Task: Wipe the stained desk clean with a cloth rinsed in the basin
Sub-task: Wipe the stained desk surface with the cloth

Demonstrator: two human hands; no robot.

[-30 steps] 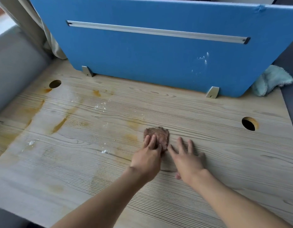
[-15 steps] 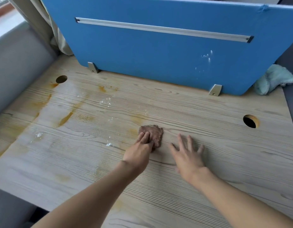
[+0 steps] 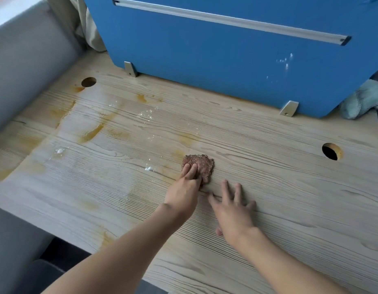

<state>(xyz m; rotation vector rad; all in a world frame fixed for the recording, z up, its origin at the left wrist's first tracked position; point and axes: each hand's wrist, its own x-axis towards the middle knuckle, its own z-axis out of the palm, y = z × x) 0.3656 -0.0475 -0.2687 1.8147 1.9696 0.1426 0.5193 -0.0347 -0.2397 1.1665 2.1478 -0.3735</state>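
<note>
- A person's left hand (image 3: 185,193) presses a small brown cloth (image 3: 203,164) flat against the desk (image 3: 279,198), near the middle of the wood-grain top.
- Two straight fingers (image 3: 193,169) lie on the cloth's near left part; they pinch nothing, and the rest of the cloth shows beyond and to the right of the fingertips.
- The right hand (image 3: 231,211) rests palm down on the bare desk just near and right of the cloth, its fingers (image 3: 226,189) spread and straight, holding nothing. Its forefinger is blurred; it looks just clear of the cloth.
- Orange-brown stains (image 3: 91,133) streak the left half of the desk, one faint patch lying just left of the cloth.
- White flecks (image 3: 149,168) dot the wood to the left of the left hand.
- A blue panel (image 3: 226,60) stands upright along the far edge on two metal feet.
- A crumpled teal rag (image 3: 362,100) lies at the panel's right end.
- Round holes (image 3: 331,151) are cut in the desk near the far left and right corners.
</note>
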